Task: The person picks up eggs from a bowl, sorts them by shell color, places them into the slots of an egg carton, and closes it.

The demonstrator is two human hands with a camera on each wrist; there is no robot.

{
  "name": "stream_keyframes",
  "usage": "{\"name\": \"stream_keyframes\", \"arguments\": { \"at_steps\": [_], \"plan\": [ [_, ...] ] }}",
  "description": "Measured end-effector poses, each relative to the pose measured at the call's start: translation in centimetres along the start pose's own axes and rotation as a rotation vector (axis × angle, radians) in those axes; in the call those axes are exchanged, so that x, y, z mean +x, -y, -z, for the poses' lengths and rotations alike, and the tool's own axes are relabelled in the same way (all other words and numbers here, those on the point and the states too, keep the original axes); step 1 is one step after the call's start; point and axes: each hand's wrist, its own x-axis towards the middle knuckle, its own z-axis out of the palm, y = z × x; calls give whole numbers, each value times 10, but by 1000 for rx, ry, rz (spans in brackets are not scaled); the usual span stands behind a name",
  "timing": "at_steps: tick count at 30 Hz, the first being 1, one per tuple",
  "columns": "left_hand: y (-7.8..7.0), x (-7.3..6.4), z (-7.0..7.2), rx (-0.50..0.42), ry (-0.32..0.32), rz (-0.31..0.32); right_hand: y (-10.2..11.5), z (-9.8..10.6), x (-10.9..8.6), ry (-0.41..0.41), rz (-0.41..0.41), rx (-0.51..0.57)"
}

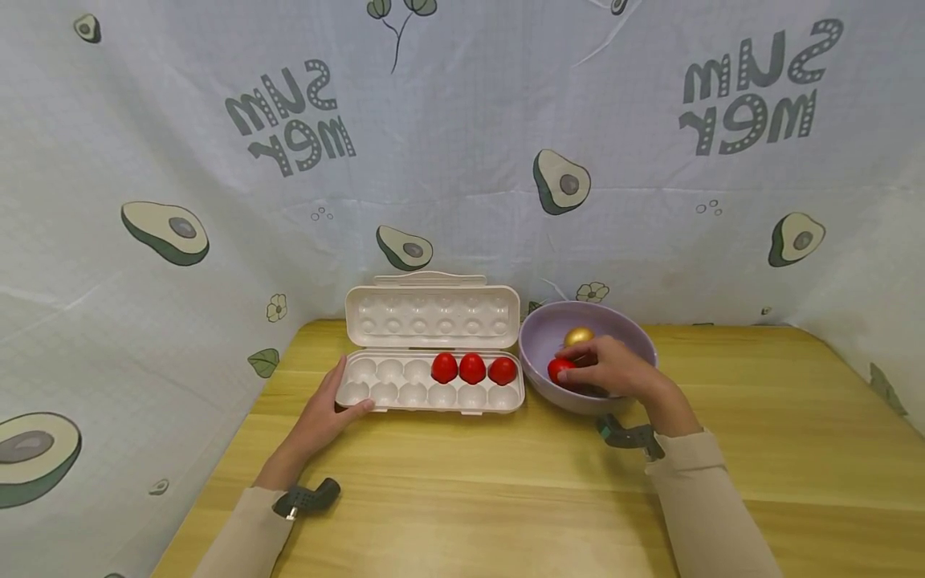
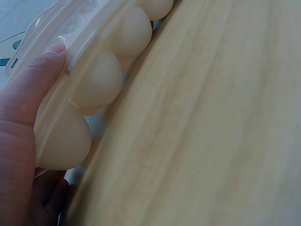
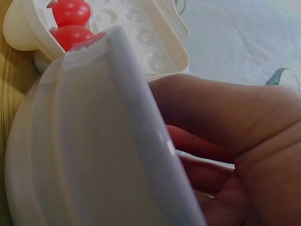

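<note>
An open white plastic egg carton (image 1: 405, 393) lies on the table, its lid (image 1: 433, 317) tilted back. Three red eggs (image 1: 473, 368) fill the right half of its back row. My left hand (image 1: 321, 413) grips the carton's left end, and in the left wrist view the thumb (image 2: 35, 84) lies over its rim. To the right stands a purple bowl (image 1: 538, 341). Inside it my right hand (image 1: 610, 368) pinches a red egg (image 1: 560, 369) between thumb and fingers. A gold egg (image 1: 578, 336) sits behind those fingers. In the right wrist view the bowl wall (image 3: 103, 132) hides the fingertips.
The wooden table (image 1: 462, 490) extends in front of the carton and to the right of the bowl. A white cloth (image 1: 462, 185) printed with avocados hangs behind the table and along its left side. The bowl stands close against the carton's right end.
</note>
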Motion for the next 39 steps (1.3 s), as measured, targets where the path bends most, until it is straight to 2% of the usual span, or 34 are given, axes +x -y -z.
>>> {"name": "stream_keyframes", "arguments": {
  "at_steps": [6, 18, 31, 39],
  "plan": [
    [0, 0, 0, 0, 0, 5, 0, 0, 1, -42, -17, -22],
    [1, 0, -1, -12, 3, 2, 2, 1, 2, -109, 21, -22],
    [-2, 1, 0, -7, 6, 9, 2, 0, 4, -160, 1, -3],
    [0, 1, 0, 5, -7, -21, 3, 0, 5, -219, 14, 7]
  ]
}}
